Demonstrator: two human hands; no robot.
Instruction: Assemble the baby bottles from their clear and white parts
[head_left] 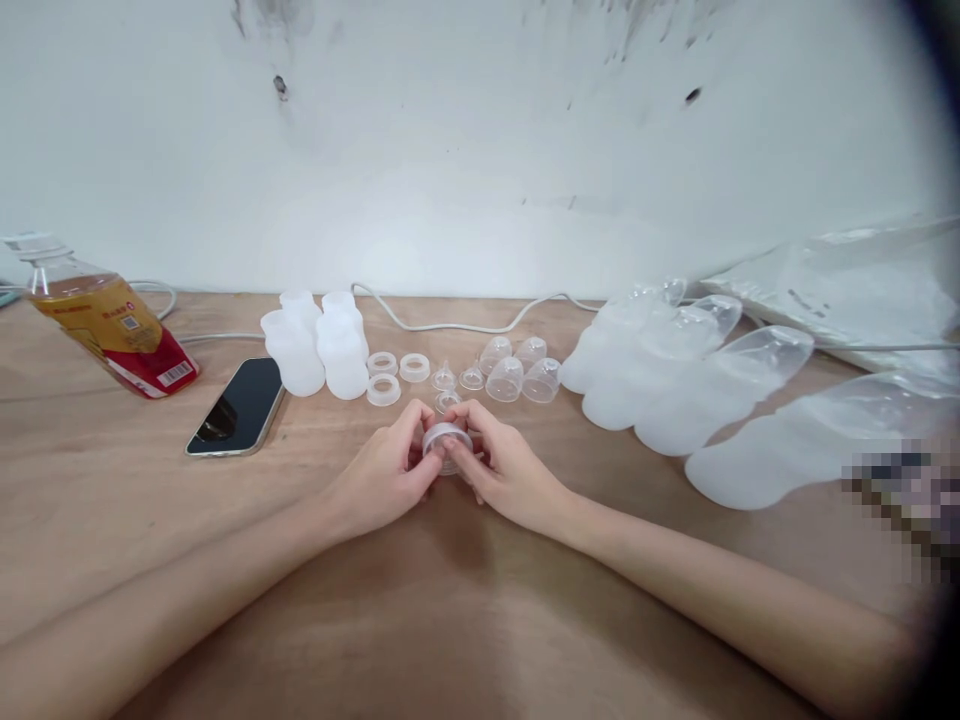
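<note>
Between my two hands, over the middle of the table, is a translucent bottle collar ring [448, 437]. My left hand [390, 465] grips its left side with curled fingers, and my right hand [510, 465] grips the right side with the thumb at the opening. Whether a teat sits inside the ring is hard to make out. Just beyond my fingertips lie three clear teats [472, 376]. Left of those are three loose collar rings [383, 390], and to the right several clear dome caps [541, 381] stand in a cluster.
Several frosted baby bottles without tops [345, 355] stand at the left back. Capped bottles [679, 385] form a row on the right, near a plastic bag [847, 285]. A phone [238, 408], a drink bottle [120, 325] and a white cable [465, 327] lie around; a wall closes the back.
</note>
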